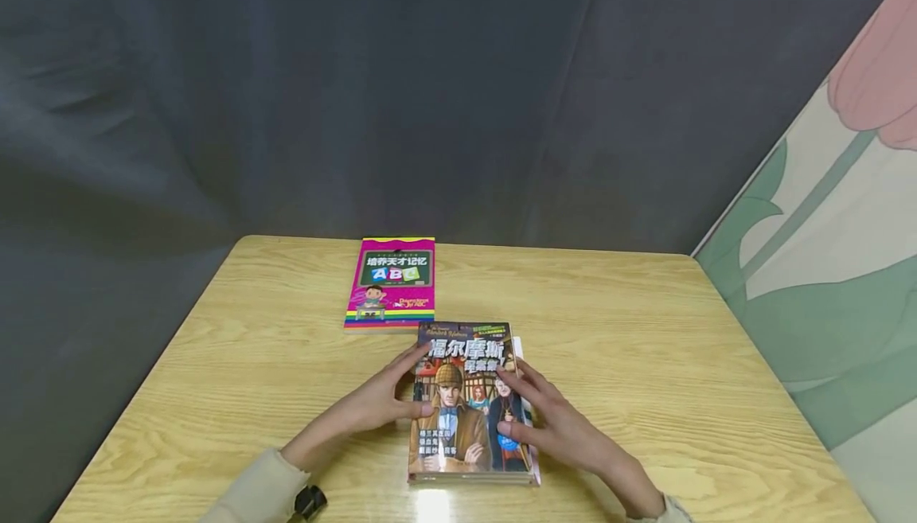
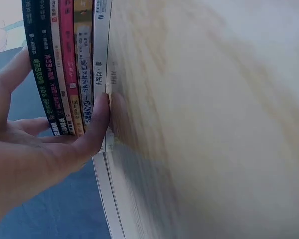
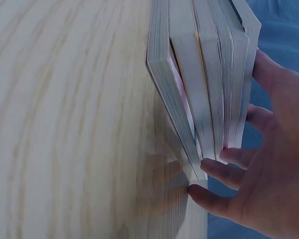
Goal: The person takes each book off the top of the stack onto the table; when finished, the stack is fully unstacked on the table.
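Note:
A stack of several books stands in front of me, with a detective book (image 1: 458, 427) on top, its cover showing a man in a cap and brown coat. My left hand (image 1: 383, 396) rests against the left side of the stack, its fingers touching the book spines (image 2: 70, 69) in the left wrist view. On the right side my right hand (image 1: 562, 427) has its fingers spread along the page edges. The right wrist view shows those page edges (image 3: 209, 89) unevenly lined up, with fingertips right at them.
Behind the stack, to the left, a pink ABC book (image 1: 390, 300) lies flat on the wooden table (image 1: 645, 332). A dark curtain (image 1: 458, 93) hangs beyond the table's far edge. A wall with a tulip pattern (image 1: 845, 268) runs along the right.

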The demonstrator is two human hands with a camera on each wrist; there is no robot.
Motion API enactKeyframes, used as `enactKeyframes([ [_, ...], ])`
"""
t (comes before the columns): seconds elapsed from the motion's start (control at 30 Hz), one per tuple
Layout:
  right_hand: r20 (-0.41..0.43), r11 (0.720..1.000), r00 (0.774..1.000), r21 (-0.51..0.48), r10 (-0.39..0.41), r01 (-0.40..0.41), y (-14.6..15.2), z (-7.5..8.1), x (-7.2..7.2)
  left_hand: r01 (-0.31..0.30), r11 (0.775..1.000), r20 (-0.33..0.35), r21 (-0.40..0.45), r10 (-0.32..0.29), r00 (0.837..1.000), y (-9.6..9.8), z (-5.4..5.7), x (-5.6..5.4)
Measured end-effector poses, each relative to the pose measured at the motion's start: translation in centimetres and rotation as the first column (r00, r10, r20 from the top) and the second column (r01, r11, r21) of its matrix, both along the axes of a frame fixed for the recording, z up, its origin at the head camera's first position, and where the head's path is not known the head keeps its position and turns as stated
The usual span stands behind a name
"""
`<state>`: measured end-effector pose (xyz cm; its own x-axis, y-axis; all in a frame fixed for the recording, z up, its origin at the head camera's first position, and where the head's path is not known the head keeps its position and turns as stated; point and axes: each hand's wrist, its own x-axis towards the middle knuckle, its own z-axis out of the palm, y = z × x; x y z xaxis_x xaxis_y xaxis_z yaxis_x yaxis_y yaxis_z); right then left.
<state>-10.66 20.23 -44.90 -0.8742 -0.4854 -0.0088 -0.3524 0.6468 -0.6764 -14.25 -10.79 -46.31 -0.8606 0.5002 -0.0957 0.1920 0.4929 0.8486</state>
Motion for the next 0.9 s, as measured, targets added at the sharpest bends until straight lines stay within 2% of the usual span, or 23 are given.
enactKeyframes([
  [0.2, -0.022, 1.000, 1.000, 0.009, -0.018, 0.018, -0.3, -0.2, 0.2, -0.008, 1.000, -0.009, -0.001, 0.008, 1.000, -0.2, 0.5, 0.3],
  [0.33, -0.001, 1.000, 1.000, -0.024, -0.012, 0.012, 0.0, -0.5, 0.4, -0.023, 1.000, -0.031, 0.001, 0.023, 0.999, -0.4, 0.6, 0.6],
  [0.43, 0.027, 0.998, 1.000, -0.059, 0.010, -0.009, 0.5, -0.5, 0.3, -0.048, 0.999, -0.038, 0.024, 0.048, 0.998, -0.7, 0.8, 0.8],
  [0.5, 0.044, 0.997, 0.998, -0.067, 0.035, -0.032, 0.8, -0.5, 0.2, -0.062, 0.995, -0.033, 0.078, 0.065, 0.997, -1.0, 1.2, 0.8],
  [0.6, 0.057, 0.995, 0.996, -0.068, 0.074, -0.070, 1.4, -0.5, 0.2, -0.078, 0.965, 0.054, 0.252, 0.066, 0.996, -1.2, 1.8, 0.4],
  [0.67, 0.060, 0.993, 0.994, -0.074, 0.093, -0.088, 1.6, -0.5, 0.2, -0.085, 0.921, 0.140, 0.379, 0.034, 0.990, -1.3, 2.0, 0.0],
  [0.73, 0.066, 0.991, 0.992, -0.085, 0.108, -0.102, 1.7, -0.5, 0.1, -0.087, 0.884, 0.212, 0.460, -0.015, 0.977, -1.4, 2.0, -0.4],
  [0.8, 0.068, 0.989, 0.990, -0.092, 0.121, -0.114, 1.7, -0.4, 0.1, -0.067, 0.877, 0.250, 0.477, -0.062, 0.966, -1.6, 1.8, -0.8],
  [0.9, 0.074, 0.988, 0.988, -0.090, 0.133, -0.127, 1.5, -0.4, 0.1, -0.022, 0.884, 0.280, 0.466, -0.124, 0.952, -1.9, 1.4, -1.3],
])
